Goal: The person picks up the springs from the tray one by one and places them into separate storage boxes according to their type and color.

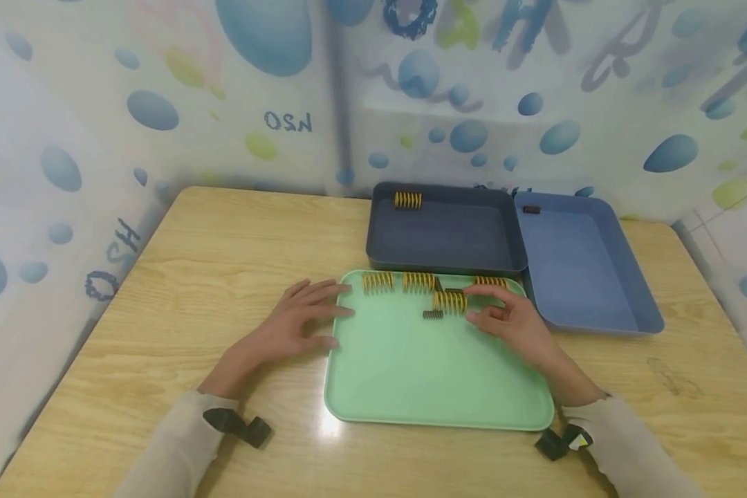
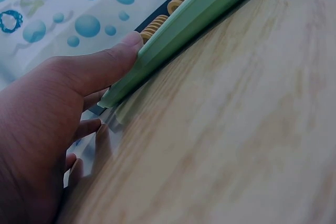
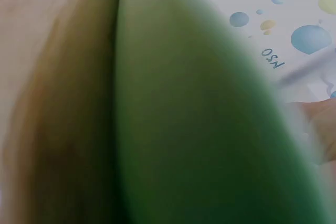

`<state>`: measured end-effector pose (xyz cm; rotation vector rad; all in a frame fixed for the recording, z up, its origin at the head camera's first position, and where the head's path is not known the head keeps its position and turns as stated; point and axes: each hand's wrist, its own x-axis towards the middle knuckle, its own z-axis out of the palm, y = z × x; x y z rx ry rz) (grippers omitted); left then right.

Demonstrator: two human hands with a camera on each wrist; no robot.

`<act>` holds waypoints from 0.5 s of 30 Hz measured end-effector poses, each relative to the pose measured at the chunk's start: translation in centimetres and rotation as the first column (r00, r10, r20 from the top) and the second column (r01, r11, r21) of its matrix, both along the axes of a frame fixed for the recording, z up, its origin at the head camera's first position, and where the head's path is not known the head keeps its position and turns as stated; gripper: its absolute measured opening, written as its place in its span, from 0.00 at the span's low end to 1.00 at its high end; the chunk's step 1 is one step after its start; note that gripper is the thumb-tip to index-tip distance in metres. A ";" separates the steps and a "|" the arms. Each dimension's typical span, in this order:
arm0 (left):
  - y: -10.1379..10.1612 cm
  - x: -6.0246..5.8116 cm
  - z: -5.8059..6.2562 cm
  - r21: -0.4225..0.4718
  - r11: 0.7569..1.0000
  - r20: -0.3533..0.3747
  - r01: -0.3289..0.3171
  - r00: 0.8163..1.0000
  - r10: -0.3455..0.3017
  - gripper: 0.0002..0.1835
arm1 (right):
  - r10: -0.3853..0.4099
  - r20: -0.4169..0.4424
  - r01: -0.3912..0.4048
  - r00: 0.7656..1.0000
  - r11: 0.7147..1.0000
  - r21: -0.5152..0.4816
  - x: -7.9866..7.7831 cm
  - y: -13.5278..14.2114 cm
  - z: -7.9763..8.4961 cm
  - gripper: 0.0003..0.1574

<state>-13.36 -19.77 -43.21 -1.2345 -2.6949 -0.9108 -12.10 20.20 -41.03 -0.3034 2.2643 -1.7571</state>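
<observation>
Inside the light green tray [image 1: 436, 373] lie yellow coil springs, one at the left [image 1: 377, 282], one beside it [image 1: 418, 281], one lower down [image 1: 450, 301] and one at the right [image 1: 490, 281]. Small dark springs [image 1: 432, 315] lie among them. My right hand [image 1: 515, 324] hovers over the tray's right part, index finger and thumb spread apart, tips right by the lower yellow spring. My left hand [image 1: 299, 319] is at the tray's left side, fingers extended; in the left wrist view its thumb [image 2: 118, 59] is at the green rim. The right wrist view is mostly filled by the blurred tray wall [image 3: 189, 108].
Behind the green tray stands a dark grey tray [image 1: 448, 238] with one yellow spring [image 1: 407, 200] in it. At its right is a blue tray [image 1: 585, 270] holding one small dark spring [image 1: 532, 209]. The wooden table [image 1: 243, 235] meets a patterned wall at the back.
</observation>
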 end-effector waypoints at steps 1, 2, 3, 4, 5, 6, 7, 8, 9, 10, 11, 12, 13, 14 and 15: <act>0.0 0.0 0.0 0.001 1.000 0.000 0.001 1.000 -0.001 0.25 | 0.002 -0.003 -0.002 1.000 1.000 -0.006 0.0 0.0 -0.1 0.29; 0.0 0.0 -0.1 0.002 1.000 0.001 0.002 1.000 -0.002 0.25 | 0.004 -0.006 -0.004 1.000 1.000 -0.010 0.0 -0.1 -0.1 0.28; 0.0 -0.1 -0.1 0.002 1.000 0.001 0.002 1.000 -0.002 0.25 | 0.007 -0.014 -0.007 1.000 1.000 -0.015 0.0 -0.1 -0.2 0.28; 0.0 -0.1 -0.1 0.000 1.000 0.000 0.002 1.000 -0.002 0.25 | 0.010 -0.024 -0.010 1.000 1.000 -0.021 0.0 -0.1 -0.3 0.28; 0.0 -0.1 -0.2 0.000 1.000 0.001 0.002 1.000 -0.002 0.25 | 0.014 -0.033 -0.015 0.999 1.000 -0.028 -0.1 -0.2 -0.3 0.27; 0.0 -0.2 -0.2 -0.002 1.000 0.002 0.002 1.000 -0.002 0.25 | 0.017 -0.043 -0.018 0.999 0.999 -0.030 -0.1 -0.2 -0.4 0.27; 0.0 -0.2 -0.2 -0.003 1.000 0.002 0.002 1.000 -0.002 0.25 | 0.020 -0.056 -0.022 0.998 0.999 -0.027 -0.1 -0.2 -0.5 0.26; 0.0 -0.2 -0.2 -0.003 1.000 0.003 0.002 1.000 -0.002 0.25 | 0.024 -0.068 -0.025 0.997 1.000 -0.019 -0.1 -0.3 -0.6 0.26; 0.0 -0.2 -0.2 -0.003 1.000 0.004 0.002 1.000 -0.002 0.25 | 0.028 -0.081 -0.029 0.996 1.000 -0.007 -0.1 -0.3 -0.7 0.25; 0.0 -0.2 -0.2 -0.004 1.000 0.004 0.002 1.000 -0.002 0.25 | 0.032 -0.091 -0.031 0.995 0.999 0.007 -0.2 -0.3 -0.8 0.24; 0.0 -0.2 -0.2 -0.004 1.000 0.005 0.002 1.000 -0.002 0.25 | 0.037 -0.101 -0.034 0.994 0.999 0.029 -0.1 -0.4 -0.9 0.24; 0.0 -0.2 -0.1 -0.004 1.000 0.007 0.002 1.000 -0.002 0.25 | 0.041 -0.110 -0.036 0.993 0.998 0.051 -0.1 -0.4 -0.9 0.24; 0.0 -0.2 -0.1 -0.005 1.000 0.007 0.002 1.000 -0.002 0.25 | 0.047 -0.117 -0.038 0.992 0.997 0.072 -0.1 -0.4 -0.9 0.24; 0.0 -0.2 -0.1 -0.005 1.000 0.009 0.002 1.000 -0.002 0.25 | 0.053 -0.124 -0.042 0.991 0.995 0.089 -0.1 -0.4 -1.0 0.24; 0.0 -0.2 -0.1 -0.005 1.000 0.011 0.002 1.000 -0.002 0.25 | 0.060 -0.128 -0.048 0.990 0.994 0.101 -0.1 -0.5 -1.0 0.24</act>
